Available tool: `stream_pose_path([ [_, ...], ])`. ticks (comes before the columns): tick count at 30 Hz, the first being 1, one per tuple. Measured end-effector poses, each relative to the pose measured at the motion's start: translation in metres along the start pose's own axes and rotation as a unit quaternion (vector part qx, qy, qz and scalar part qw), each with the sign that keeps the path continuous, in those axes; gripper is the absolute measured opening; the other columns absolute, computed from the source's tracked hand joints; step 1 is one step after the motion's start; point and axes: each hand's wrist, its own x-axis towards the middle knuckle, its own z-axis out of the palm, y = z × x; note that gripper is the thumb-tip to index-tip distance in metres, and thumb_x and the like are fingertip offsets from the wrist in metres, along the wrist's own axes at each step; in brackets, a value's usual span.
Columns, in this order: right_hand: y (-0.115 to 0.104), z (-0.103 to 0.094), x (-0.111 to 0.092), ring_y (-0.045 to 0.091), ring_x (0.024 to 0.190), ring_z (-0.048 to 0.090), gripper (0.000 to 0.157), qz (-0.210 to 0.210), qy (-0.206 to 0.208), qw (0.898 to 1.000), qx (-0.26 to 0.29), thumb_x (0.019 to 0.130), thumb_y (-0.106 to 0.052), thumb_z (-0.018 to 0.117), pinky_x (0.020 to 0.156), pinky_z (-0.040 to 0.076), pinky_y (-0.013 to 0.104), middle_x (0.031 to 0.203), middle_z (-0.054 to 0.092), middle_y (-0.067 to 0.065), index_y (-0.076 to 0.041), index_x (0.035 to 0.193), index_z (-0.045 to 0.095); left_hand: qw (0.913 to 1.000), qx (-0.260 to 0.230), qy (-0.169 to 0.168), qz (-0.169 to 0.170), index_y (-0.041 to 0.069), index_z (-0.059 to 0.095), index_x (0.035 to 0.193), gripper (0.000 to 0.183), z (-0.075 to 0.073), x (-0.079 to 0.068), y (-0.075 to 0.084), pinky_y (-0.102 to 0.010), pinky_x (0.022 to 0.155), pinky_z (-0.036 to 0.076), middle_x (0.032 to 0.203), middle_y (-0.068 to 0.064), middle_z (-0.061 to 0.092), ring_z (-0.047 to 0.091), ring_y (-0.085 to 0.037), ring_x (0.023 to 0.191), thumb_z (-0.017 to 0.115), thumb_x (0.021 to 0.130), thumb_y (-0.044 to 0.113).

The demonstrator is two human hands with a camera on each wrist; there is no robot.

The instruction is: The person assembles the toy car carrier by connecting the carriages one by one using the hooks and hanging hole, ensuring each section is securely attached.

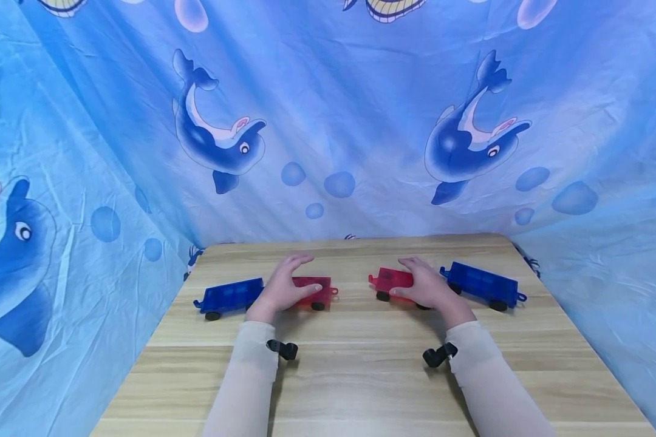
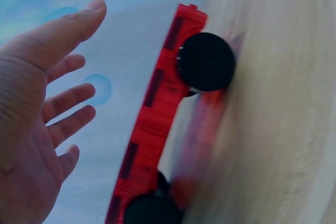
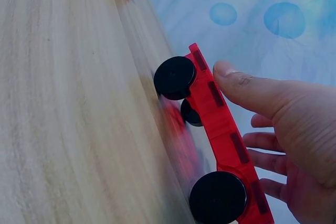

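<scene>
Two red toy train wagons stand on wheels on the wooden table. Over the left red wagon [image 1: 325, 297] hovers my left hand [image 1: 282, 289], thumb and fingers spread apart; the left wrist view has a gap between that hand and the wagon's side [image 2: 149, 127]. My right hand [image 1: 427, 287] is at the right red wagon [image 1: 385, 280], its thumb tip right by the wagon's upper edge [image 3: 226, 129] and its fingers loosely extended beyond it. A blue wagon [image 1: 232, 295] sits beside the left hand, its right end partly hidden. Another blue wagon [image 1: 482, 284] sits right of the right hand.
The light wooden table [image 1: 350, 376] reaches back to a blue curtain [image 1: 328, 121] printed with dolphins, which also hangs on both sides. Small black cameras [image 1: 283, 349] are strapped at the wrists. A space separates the two red wagons.
</scene>
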Motion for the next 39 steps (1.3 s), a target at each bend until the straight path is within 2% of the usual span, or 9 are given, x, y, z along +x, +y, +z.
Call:
stream_pose_path([
  [8,0.000,0.001,-0.002,0.047,0.151,0.030,0.098,0.011,-0.007,1.000,0.004,0.084,-0.056,0.085,0.110,0.037,0.072,0.165,0.034,0.022,-0.012,0.160,0.043,0.9991,0.005,-0.033,-0.026,0.030,0.055,0.153,0.081,0.012,0.000,0.001,-0.061,0.114,0.040,0.160,0.000,0.045,0.036,-0.031,0.150,0.089,0.082,0.050],
  [12,0.000,0.002,-0.002,0.045,0.140,0.046,0.096,0.005,-0.004,1.000,0.010,0.082,-0.054,0.087,0.104,0.047,0.066,0.158,0.044,0.022,-0.010,0.158,0.047,0.9982,0.012,-0.051,-0.029,0.032,0.058,0.151,0.081,0.017,-0.001,-0.001,-0.061,0.110,0.045,0.160,0.000,0.045,0.038,-0.031,0.148,0.091,0.079,0.051],
  [17,0.000,0.006,-0.003,0.037,0.121,0.059,0.093,-0.003,-0.008,1.000,0.015,0.080,-0.052,0.090,0.093,0.057,0.056,0.144,0.057,0.017,-0.009,0.153,0.053,0.9966,0.025,-0.077,-0.018,0.028,0.061,0.148,0.086,0.019,-0.002,-0.002,-0.059,0.107,0.048,0.156,-0.001,0.048,0.042,-0.032,0.143,0.097,0.073,0.045],
  [23,0.001,0.007,-0.004,0.036,0.119,0.060,0.090,0.000,-0.012,1.000,0.025,0.079,-0.044,0.092,0.095,0.056,0.056,0.144,0.058,0.017,-0.009,0.152,0.053,0.9943,0.033,-0.101,-0.002,0.023,0.060,0.149,0.087,0.020,-0.002,-0.001,-0.061,0.112,0.042,0.156,-0.002,0.050,0.036,-0.037,0.148,0.099,0.072,0.033],
  [29,0.000,0.006,-0.004,0.037,0.121,0.058,0.091,0.007,-0.013,1.000,0.017,0.079,-0.045,0.092,0.096,0.054,0.059,0.146,0.056,0.017,-0.010,0.153,0.054,0.9937,0.035,-0.106,-0.016,0.026,0.061,0.148,0.084,0.021,-0.004,-0.001,-0.061,0.112,0.042,0.156,-0.001,0.051,0.034,-0.039,0.150,0.098,0.074,0.030],
  [39,0.000,0.008,-0.003,0.038,0.123,0.057,0.090,0.016,-0.014,1.000,0.014,0.079,-0.045,0.092,0.095,0.055,0.059,0.147,0.056,0.017,-0.012,0.153,0.054,0.9937,0.034,-0.105,-0.018,0.027,0.060,0.149,0.077,0.023,-0.003,-0.002,-0.054,0.107,0.049,0.153,-0.002,0.053,0.043,-0.034,0.142,0.094,0.081,0.021],
])
